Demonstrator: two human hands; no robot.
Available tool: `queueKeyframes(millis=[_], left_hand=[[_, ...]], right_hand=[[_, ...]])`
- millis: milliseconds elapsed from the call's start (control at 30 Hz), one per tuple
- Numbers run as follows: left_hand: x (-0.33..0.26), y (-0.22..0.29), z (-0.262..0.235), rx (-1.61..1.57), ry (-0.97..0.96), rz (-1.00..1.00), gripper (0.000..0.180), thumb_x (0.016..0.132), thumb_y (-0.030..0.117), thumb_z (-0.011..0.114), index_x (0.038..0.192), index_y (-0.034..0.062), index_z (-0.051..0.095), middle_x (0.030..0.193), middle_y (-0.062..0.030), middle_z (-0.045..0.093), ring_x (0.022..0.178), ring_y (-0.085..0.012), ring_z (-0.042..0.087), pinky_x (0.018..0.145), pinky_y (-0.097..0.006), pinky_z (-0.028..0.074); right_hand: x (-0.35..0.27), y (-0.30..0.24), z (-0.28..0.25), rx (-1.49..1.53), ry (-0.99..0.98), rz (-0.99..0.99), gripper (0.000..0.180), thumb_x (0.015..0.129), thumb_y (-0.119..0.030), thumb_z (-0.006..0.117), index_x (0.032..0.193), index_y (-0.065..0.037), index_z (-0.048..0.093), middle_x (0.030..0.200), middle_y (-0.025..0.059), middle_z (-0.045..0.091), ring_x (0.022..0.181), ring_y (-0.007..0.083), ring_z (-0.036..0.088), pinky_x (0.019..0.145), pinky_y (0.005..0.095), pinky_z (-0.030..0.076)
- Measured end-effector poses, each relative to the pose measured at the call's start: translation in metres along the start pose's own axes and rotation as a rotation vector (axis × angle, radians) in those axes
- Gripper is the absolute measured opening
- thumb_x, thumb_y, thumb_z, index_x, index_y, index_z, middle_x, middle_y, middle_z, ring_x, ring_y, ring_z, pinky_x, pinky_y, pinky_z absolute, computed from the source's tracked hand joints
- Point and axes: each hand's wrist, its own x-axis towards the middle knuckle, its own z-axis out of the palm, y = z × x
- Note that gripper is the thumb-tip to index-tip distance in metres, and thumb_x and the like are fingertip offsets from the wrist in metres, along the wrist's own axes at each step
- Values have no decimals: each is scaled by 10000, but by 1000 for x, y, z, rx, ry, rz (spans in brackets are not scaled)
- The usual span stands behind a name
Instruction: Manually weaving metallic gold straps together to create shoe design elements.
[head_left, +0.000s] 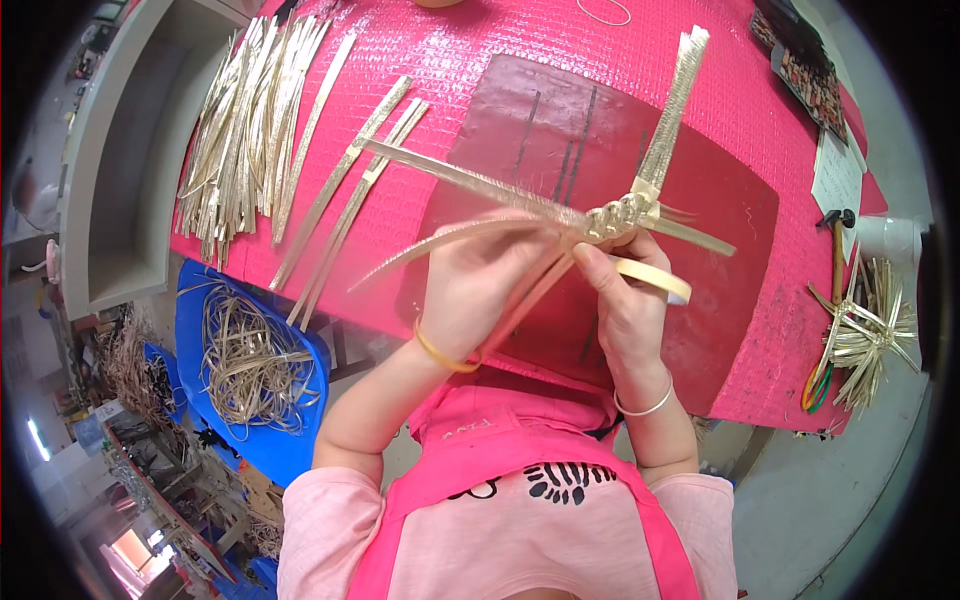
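Both my hands hold a half-woven piece of pale gold straw strips above a pink table. My left hand grips the loose strips that fan out to the left. My right hand pinches the braided knot from below, with a roll of pale tape around its fingers. One bundle of strips sticks up and away from the knot. A yellow band sits on my left wrist and a white one on my right.
A large pile of straw strips lies at the table's far left, with a few single strips beside it. A dark red mat covers the pink table. A blue bin holds coiled straw below. A finished straw bundle lies at right.
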Motion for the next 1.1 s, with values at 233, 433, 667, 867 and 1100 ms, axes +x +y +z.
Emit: queueKeyframes(millis=[233, 433, 667, 867, 1100], left_hand=[[15, -16, -6, -712, -369, -415, 209, 796, 46, 503, 985, -43, 482, 814, -97, 572, 675, -146, 562, 599, -243, 465], [4, -5, 8, 213, 3, 6, 181, 790, 73, 529, 897, -74, 530, 800, -93, 586, 717, -114, 552, 639, -235, 440], [-13, 5, 7, 171, -2, -8, 225, 802, 85, 507, 972, -61, 523, 822, -105, 585, 700, -137, 570, 625, -246, 467], [-6, 11, -16, -116, -84, -284, 310, 791, 158, 528, 1015, -52, 489, 817, -113, 577, 698, -169, 578, 616, -239, 466], [-12, 18, -14, 142, 31, -41, 236, 763, 41, 536, 987, -31, 532, 864, -82, 591, 764, -118, 556, 663, -220, 442]], right_hand=[[-10, 7, 2, 133, 127, -88, 254, 742, -9, 573, 988, 5, 512, 881, 59, 572, 825, 131, 534, 745, 247, 416], [2, -5, 4, -401, 28, -230, 179, 745, 14, 556, 901, -8, 471, 847, 44, 522, 788, 89, 498, 715, 212, 406], [5, -6, 12, -122, 0, -62, 102, 726, 2, 579, 772, -16, 489, 714, 8, 505, 673, 51, 467, 607, 183, 380], [5, 0, 8, -482, 21, -209, 123, 667, -31, 621, 726, -47, 514, 674, 21, 521, 654, 146, 490, 679, 275, 344], [7, -4, 12, -780, -71, -498, 149, 639, -38, 637, 727, -82, 525, 646, 6, 522, 640, 155, 487, 699, 282, 309]])
